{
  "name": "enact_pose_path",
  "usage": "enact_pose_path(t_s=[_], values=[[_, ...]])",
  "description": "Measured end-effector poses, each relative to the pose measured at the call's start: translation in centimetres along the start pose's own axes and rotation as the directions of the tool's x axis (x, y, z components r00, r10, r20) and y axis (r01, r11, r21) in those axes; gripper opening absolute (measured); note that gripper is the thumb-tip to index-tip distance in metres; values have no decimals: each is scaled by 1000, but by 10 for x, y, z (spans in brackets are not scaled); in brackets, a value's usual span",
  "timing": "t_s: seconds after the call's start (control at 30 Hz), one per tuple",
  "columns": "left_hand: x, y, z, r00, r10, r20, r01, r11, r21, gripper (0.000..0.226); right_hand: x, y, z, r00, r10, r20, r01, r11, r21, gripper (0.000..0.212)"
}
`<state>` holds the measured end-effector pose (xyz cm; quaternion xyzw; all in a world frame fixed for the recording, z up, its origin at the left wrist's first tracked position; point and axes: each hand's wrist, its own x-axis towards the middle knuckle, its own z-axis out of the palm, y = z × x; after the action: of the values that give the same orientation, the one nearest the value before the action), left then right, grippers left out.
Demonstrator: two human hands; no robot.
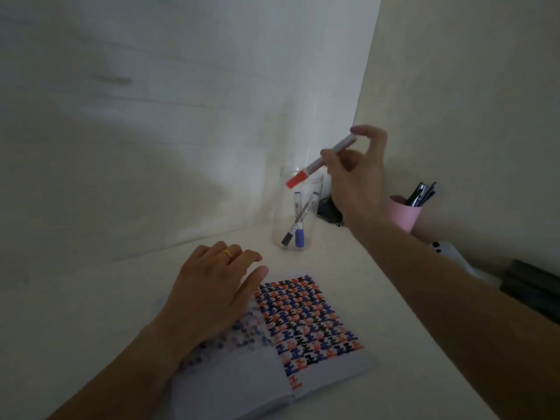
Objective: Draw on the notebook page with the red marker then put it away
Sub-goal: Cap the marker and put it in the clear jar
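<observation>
An open notebook (315, 334) lies on the white table, its right page filled with rows of red, blue and black marks. My left hand (212, 295) rests flat on the left page, fingers spread, a gold ring on one finger. My right hand (357, 177) holds the red marker (321, 160) in its fingertips, capped red end pointing down-left over the mouth of a clear glass jar (298, 207). Inside the jar stand a blue marker (299, 234) and a black marker (288, 236).
A pink cup (404, 215) with dark pens stands to the right by the wall. A dark object (327, 212) lies behind the jar. A white item and a dark box (533, 286) sit at the right edge. Walls close off the corner.
</observation>
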<state>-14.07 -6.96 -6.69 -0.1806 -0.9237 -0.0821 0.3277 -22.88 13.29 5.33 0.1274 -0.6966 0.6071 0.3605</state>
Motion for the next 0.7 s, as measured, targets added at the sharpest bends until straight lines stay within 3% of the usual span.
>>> enact_pose_path(t_s=[0.1,0.17,0.3,0.53,0.7], values=[[-1,-2,-1,1000,9,7,-9,1000,-13,40,42,-1,17,985,-160,-64,146,972,-184,40],[-1,-3,0,1000,8,16,-8,1000,-16,40,59,12,28,981,-192,-11,175,918,-356,41],[-2,-4,2,999,6,32,-5,1000,-14,41,68,41,37,986,-50,159,139,775,-616,25],[-2,-6,6,999,15,53,-15,1000,11,40,69,55,51,957,75,279,162,659,-734,27],[-3,-6,5,998,9,67,-9,1000,9,40,69,56,56,959,119,256,109,681,-724,21]])
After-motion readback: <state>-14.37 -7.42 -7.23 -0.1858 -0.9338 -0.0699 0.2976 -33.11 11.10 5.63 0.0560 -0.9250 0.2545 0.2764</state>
